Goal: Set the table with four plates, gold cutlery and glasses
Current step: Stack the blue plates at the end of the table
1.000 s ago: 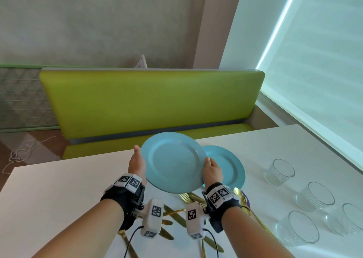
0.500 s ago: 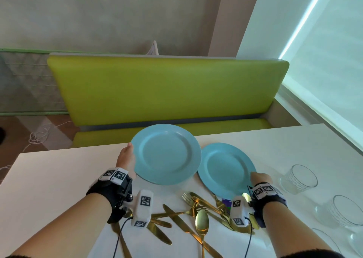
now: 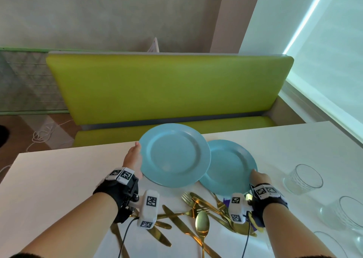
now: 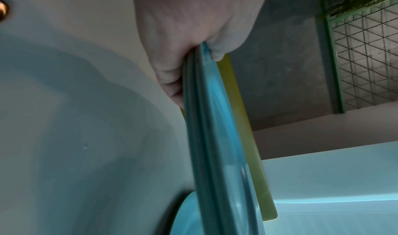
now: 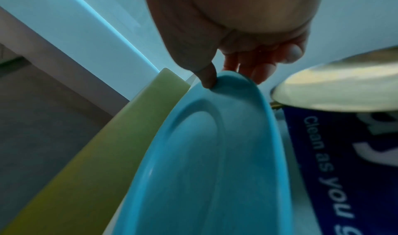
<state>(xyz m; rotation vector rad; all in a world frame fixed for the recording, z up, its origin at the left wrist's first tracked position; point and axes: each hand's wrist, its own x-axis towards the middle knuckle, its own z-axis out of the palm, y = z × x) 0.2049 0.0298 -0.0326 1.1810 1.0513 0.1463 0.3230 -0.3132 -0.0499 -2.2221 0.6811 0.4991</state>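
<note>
My left hand (image 3: 133,157) grips the left rim of a light blue plate (image 3: 174,155) and holds it tilted above the white table (image 3: 59,179). In the left wrist view, thumb and fingers (image 4: 170,78) pinch what looks like two stacked rims (image 4: 206,119). A second blue plate (image 3: 229,167) lies on the table, partly under the lifted one. My right hand (image 3: 257,177) holds its near right rim, thumb on top and fingers below (image 5: 258,72). Gold cutlery (image 3: 202,216) lies in a loose pile near the front edge.
Several clear glasses (image 3: 302,178) stand at the table's right side. A dark blue printed packet (image 5: 344,170) lies under the cutlery beside a gold spoon (image 5: 336,89). A green bench (image 3: 167,88) runs along the far edge. Bare table surface lies to the left.
My right hand has let go of the lifted plate and moved right onto the rim of the plate on the table. My left hand alone now holds the lifted plate.
</note>
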